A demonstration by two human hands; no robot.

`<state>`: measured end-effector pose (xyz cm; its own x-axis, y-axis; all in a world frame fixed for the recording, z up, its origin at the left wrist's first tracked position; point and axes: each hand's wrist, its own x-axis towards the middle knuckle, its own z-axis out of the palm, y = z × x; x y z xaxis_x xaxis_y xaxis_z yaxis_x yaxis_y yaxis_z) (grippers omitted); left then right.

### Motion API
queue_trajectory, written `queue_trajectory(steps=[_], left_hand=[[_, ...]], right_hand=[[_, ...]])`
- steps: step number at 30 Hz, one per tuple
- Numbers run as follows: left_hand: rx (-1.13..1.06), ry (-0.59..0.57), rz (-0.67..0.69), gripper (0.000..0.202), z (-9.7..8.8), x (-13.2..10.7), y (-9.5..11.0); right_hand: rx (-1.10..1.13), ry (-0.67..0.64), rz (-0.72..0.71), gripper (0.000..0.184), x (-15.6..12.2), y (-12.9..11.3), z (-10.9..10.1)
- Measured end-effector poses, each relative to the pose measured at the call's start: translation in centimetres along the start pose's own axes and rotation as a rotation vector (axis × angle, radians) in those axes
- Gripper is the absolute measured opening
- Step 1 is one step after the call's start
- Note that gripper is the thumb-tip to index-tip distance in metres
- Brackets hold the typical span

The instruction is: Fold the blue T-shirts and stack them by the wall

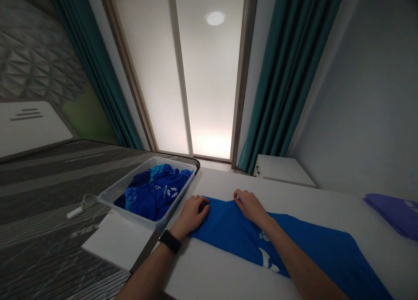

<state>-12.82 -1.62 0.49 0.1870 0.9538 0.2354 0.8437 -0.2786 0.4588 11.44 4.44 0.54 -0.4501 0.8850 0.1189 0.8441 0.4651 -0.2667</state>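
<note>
A blue shirt [225, 224] with white print lies stretched out in a long folded strip on the white table [202, 269]. My left hand [192, 213], with a black watch [170, 241] on its wrist, is closed at the shirt's left end, thumb and curled fingers on the fabric. Along the far edge, my right hand [251, 206] pinches the cloth and lifts it into a small peak. My right forearm crosses over the shirt and covers part of the print.
Left of the table, a clear plastic bin [130, 210] holds crumpled blue garments [160, 189]. It stands by a dark striped bed [48, 195] with a white cable adapter [75, 212]. A folded purple garment [392, 213] lies far right. Behind are a white cabinet [284, 167] and teal curtains [287, 73].
</note>
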Motion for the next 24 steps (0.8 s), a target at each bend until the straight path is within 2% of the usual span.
queue_trajectory(steps=[4,7,10,13,16,20,24], left_hand=[[0.118,0.06,0.027,0.026,-0.3,-1.4,1.2],[0.182,0.066,0.205,0.039,-0.2,-2.9,2.7],[0.222,-0.025,0.366,0.052,0.6,-4.0,3.7],[0.261,-0.077,0.348,0.056,1.8,-4.3,3.5],[0.259,-0.062,0.297,0.059,2.5,-4.3,2.6],[0.248,-0.061,0.304,0.062,2.3,-4.2,2.0],[0.259,-0.077,0.288,0.064,2.0,-4.2,2.2]], right_hand=[[-0.052,0.013,-0.021,0.024,-0.1,-0.1,0.8],[-0.07,0.014,-0.033,0.026,-0.2,-0.2,0.8],[-0.076,0.03,-0.047,0.028,-0.3,-0.5,0.6],[-0.068,0.046,-0.066,0.03,-0.4,-0.6,0.6],[-0.086,0.02,-0.039,0.032,-0.5,-0.4,0.7],[-0.125,-0.025,0.028,0.034,-0.6,-0.1,0.3],[-0.228,0.074,-0.017,0.037,-1.3,-1.8,-0.4]])
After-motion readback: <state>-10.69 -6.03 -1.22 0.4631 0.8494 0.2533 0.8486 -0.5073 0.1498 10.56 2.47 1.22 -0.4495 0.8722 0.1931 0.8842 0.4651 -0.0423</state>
